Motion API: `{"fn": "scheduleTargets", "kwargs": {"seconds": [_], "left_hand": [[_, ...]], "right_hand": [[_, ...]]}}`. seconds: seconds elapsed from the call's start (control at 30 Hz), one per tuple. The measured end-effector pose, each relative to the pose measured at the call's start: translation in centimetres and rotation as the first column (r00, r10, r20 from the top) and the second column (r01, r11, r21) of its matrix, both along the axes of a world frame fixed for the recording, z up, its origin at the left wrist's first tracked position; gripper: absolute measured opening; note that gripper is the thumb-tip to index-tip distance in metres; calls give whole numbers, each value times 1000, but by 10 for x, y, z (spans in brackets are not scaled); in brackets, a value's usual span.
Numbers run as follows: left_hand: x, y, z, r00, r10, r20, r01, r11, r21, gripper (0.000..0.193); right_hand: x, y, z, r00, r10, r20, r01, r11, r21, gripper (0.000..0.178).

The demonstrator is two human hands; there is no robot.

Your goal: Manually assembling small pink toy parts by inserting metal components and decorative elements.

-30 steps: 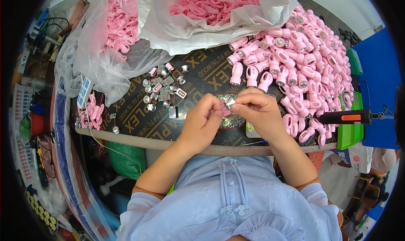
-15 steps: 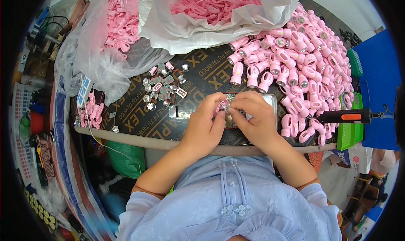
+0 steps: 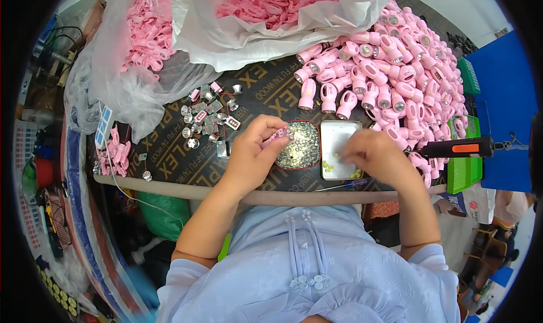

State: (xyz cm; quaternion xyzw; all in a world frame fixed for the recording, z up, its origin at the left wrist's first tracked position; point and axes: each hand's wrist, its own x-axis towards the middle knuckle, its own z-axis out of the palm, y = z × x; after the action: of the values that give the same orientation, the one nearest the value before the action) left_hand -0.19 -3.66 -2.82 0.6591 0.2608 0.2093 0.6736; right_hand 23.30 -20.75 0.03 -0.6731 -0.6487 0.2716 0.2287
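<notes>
My left hand (image 3: 255, 153) is closed on a small pink flashlight part (image 3: 277, 136), mostly covered by the fingers. It is held at the left rim of a tin (image 3: 302, 148) filled with small, shiny, clear-looking pieces. Beside that tin lies a shallow white metal tray (image 3: 337, 135) with a few tiny yellow pieces (image 3: 329, 167) near its front end. Over the tray's right edge is my right hand (image 3: 386, 158), its fingertips smeared by motion, so whether they hold anything is hidden.
Finished-looking pink flashlights (image 3: 390, 80) are heaped at the right. Reflectors with circuit boards (image 3: 209, 116) lie left of centre. A white sack (image 3: 226, 46) of pink parts stands behind. A black tool with an orange button (image 3: 461, 148) hangs at the right. A screwdriver (image 3: 353, 184) lies by the front edge.
My hands were together over the tin and have parted. The right moved right to the white tray; the left shifted slightly left with the pink part. Tin and tray are now uncovered.
</notes>
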Motion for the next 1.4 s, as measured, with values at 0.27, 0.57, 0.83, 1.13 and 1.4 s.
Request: {"fn": "scheduleTargets", "kwargs": {"seconds": [0.27, 0.57, 0.83, 1.13, 1.4], "left_hand": [[12, -1, -13, 990, -112, 82, 136, 907, -398, 26], [10, 5, 7, 991, -98, 95, 127, 917, -377, 29], [5, 7, 6, 990, -100, 95, 129, 915, -381, 25], [4, 7, 16, 974, -164, 153, 218, 854, -473, 30], [4, 3, 20, 975, -129, 179, 203, 847, -492, 31]], "right_hand": [[-25, -8, -29, 972, -125, 200, 86, 977, 193, 12], [-39, 11, -13, 952, -232, -199, 265, 952, 153, 11], [-56, 28, -12, 537, -243, -808, 379, 925, -27, 13], [-63, 46, 7, 907, -125, -401, 282, 889, 360, 18], [-62, 45, 4, 909, -144, -390, 281, 905, 319, 15]]}}
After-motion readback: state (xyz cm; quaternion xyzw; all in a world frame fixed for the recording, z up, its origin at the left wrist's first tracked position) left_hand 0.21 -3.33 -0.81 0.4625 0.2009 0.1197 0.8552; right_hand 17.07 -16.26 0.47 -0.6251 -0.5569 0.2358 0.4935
